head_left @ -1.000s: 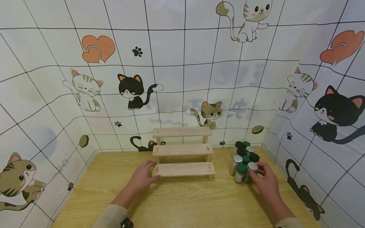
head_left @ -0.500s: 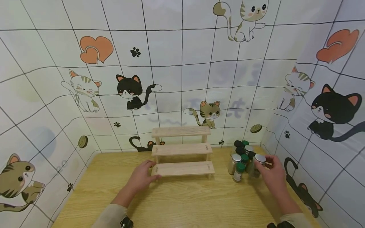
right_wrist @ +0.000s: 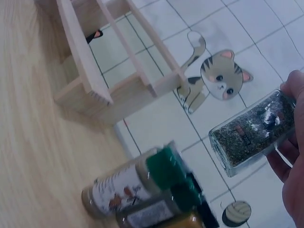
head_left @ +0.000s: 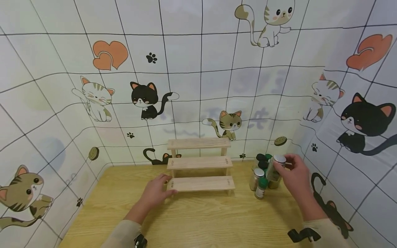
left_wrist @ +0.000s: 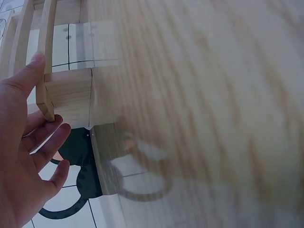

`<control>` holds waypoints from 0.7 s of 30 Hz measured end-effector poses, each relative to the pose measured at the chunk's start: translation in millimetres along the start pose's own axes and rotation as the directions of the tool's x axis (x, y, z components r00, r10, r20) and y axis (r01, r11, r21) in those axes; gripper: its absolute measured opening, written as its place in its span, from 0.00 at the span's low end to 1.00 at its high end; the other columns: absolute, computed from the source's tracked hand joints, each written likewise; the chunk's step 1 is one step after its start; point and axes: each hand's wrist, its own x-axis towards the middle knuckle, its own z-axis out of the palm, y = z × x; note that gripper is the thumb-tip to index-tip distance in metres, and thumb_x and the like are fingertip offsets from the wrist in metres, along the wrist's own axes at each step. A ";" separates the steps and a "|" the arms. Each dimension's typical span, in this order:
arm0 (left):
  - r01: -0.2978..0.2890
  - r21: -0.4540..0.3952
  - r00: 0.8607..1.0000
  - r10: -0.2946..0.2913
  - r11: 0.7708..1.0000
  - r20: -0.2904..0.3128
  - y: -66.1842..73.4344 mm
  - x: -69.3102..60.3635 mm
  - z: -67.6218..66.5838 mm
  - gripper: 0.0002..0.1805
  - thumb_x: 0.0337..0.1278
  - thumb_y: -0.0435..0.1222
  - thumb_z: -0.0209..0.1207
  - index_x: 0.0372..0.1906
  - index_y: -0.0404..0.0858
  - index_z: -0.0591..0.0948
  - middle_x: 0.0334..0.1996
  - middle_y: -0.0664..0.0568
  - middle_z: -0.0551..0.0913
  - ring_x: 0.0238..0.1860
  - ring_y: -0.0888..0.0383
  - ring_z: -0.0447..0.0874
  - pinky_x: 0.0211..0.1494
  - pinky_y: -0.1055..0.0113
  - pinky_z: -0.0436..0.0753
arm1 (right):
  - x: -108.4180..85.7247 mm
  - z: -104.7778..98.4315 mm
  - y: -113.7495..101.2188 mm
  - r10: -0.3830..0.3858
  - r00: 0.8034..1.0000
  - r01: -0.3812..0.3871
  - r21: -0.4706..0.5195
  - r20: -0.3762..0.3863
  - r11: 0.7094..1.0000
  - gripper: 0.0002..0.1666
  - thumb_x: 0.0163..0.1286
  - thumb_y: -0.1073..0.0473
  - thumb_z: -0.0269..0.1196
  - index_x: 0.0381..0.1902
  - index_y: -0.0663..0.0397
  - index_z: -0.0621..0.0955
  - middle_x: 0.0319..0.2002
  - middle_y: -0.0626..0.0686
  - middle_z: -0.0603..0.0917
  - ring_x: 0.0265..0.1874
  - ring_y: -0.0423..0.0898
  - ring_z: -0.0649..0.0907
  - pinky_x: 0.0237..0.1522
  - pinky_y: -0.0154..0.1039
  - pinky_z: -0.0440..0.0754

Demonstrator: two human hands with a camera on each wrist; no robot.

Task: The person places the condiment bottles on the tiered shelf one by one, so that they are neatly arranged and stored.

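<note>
A three-step wooden rack [head_left: 200, 163] stands against the back wall. My left hand [head_left: 155, 193] grips the left end of its lowest step, thumb on the near side; the left wrist view shows the thumb and fingertips at the step's end [left_wrist: 45, 102]. My right hand [head_left: 295, 174] pinches a glass jar [head_left: 274, 170] with a silver lid, raised above the other jars. Dried green herbs fill this jar [right_wrist: 251, 133] in the right wrist view. Beside it stand a green-capped jar [head_left: 261, 188] and a silver-lidded jar [head_left: 256, 179].
More jars with black lids [head_left: 261, 157] and green lids stand behind, partly hidden by the raised jar. The wooden tabletop [head_left: 198, 220] spreads in front of the rack. A wall covering [head_left: 186, 82] with printed cats and grid lines encloses the back and both sides.
My right hand has lifted the silver-lidded jar up out of the group, first shifting right, then rising. The left hand stays at the rack's left end.
</note>
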 end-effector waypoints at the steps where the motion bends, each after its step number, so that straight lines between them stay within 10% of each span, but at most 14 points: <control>1: 0.003 0.002 1.000 -0.003 1.000 0.003 -0.6 -0.1 0.9 0.38 0.63 0.56 0.78 0.69 0.38 0.84 0.64 0.45 0.86 0.61 0.41 0.87 0.67 0.35 0.79 | 1.9 2.8 -3.5 -0.010 1.000 0.009 0.016 0.014 1.000 0.28 0.77 0.50 0.74 0.64 0.59 0.77 0.57 0.55 0.83 0.48 0.33 0.80 0.46 0.23 0.77; 21: 0.081 -0.078 0.997 -0.079 0.994 0.023 -1.1 0.8 7.1 0.39 0.61 0.55 0.80 0.70 0.38 0.83 0.64 0.48 0.85 0.58 0.47 0.88 0.63 0.37 0.81 | 38.1 82.1 -77.8 -0.085 0.977 0.034 0.251 0.195 0.967 0.31 0.79 0.49 0.74 0.72 0.56 0.81 0.62 0.62 0.84 0.57 0.53 0.87 0.47 0.28 0.84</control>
